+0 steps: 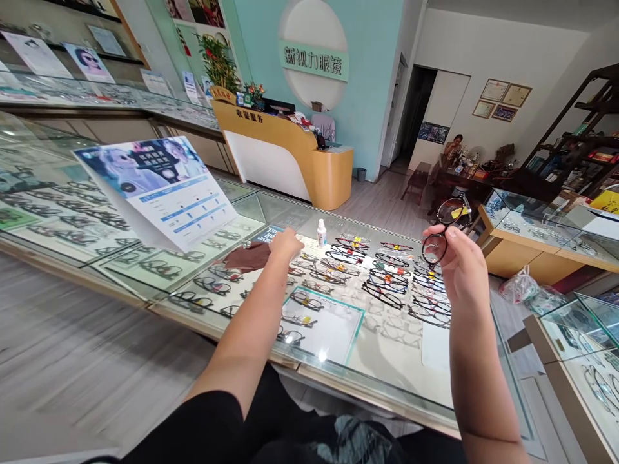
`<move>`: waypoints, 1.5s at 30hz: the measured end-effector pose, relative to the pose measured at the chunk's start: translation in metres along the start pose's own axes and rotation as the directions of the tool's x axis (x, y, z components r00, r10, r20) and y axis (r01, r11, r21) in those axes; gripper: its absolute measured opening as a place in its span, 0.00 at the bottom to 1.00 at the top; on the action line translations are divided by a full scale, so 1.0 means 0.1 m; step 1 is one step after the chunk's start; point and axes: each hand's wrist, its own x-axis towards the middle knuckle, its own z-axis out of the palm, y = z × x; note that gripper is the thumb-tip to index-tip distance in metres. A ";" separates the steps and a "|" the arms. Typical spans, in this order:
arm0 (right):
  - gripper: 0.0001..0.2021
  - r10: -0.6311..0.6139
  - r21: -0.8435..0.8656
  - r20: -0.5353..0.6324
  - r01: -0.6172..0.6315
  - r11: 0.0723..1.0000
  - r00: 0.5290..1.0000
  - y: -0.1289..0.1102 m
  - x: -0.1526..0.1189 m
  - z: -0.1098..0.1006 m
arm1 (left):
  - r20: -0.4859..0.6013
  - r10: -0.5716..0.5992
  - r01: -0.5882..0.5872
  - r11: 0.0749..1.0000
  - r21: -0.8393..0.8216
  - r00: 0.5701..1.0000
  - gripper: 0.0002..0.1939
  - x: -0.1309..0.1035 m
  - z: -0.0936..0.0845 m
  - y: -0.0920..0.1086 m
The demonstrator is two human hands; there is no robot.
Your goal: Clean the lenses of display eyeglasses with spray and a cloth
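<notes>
My right hand [463,261] is raised over the right end of the glass counter, pinching a pair of dark-rimmed eyeglasses [435,249] with a yellow tag on one lens. The glasses are held upright on their side, one lens above the other. My left hand [286,243] is stretched out over the counter top, partly curled, with no object visible in it. Beside it, on the left, lies a brown cloth [247,258], and behind it a blue printed packet [267,233]. A small white bottle [322,233] stands upright just right of my left hand, apart from the fingers.
Rows of eyeglasses [387,280] lie inside the glass counter [387,380] under my arms. A folded printed card [178,212] stands on the left. A wooden cashier desk [333,177] is behind. Further showcases [556,248] flank the right. A person [453,149] sits at a far table.
</notes>
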 end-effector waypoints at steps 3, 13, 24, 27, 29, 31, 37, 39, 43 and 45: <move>0.13 -0.005 0.000 0.000 0.005 1.000 1.000 0.00 0.00 -0.01 | -0.003 -0.063 0.063 0.998 -0.025 0.998 0.18 -0.03 -0.05 0.01; 0.11 -0.007 0.089 -0.024 0.009 0.996 1.000 -0.06 -0.01 -0.05 | -0.057 0.206 -0.208 0.859 -0.468 0.977 0.18 -0.42 -0.38 0.72; 0.10 0.003 0.124 0.002 -0.003 0.992 1.000 -0.06 -0.03 -0.03 | 0.302 0.740 -0.399 0.606 -0.689 0.602 0.22 -1.70 -0.47 1.74; 0.11 0.021 0.120 -0.011 -0.020 0.993 1.000 -0.04 -0.05 0.03 | 0.313 0.773 -0.423 0.583 -0.694 0.551 0.22 -1.96 -0.43 1.78; 0.11 0.038 0.117 -0.008 -0.037 0.992 0.999 -0.03 -0.06 0.06 | 0.296 0.801 -0.473 0.559 -0.681 0.521 0.22 -2.03 -0.37 1.75; 0.11 0.056 0.109 -0.009 -0.055 0.993 0.998 0.00 -0.06 0.08 | 0.240 0.837 -0.563 0.516 -0.645 0.492 0.24 -2.05 -0.32 1.72; 0.11 0.062 0.109 -0.013 -0.060 0.992 0.998 0.11 -0.03 0.11 | 0.169 0.882 -0.686 0.452 -0.569 0.441 0.26 -2.08 -0.27 1.67; 0.10 0.051 0.105 -0.050 -0.045 0.993 0.997 0.15 -0.03 0.12 | 0.158 0.882 -0.681 0.447 -0.580 0.443 0.27 -2.11 -0.27 1.67; 0.10 0.044 0.078 -0.066 -0.039 0.996 0.997 0.18 -0.02 0.16 | 0.118 0.880 -0.643 0.421 -0.640 0.459 0.26 -2.15 -0.25 1.66; 0.10 0.052 0.082 -0.034 -0.049 0.995 0.998 0.18 -0.02 0.17 | 0.113 0.880 -0.612 0.407 -0.678 0.460 0.26 -2.16 -0.24 1.66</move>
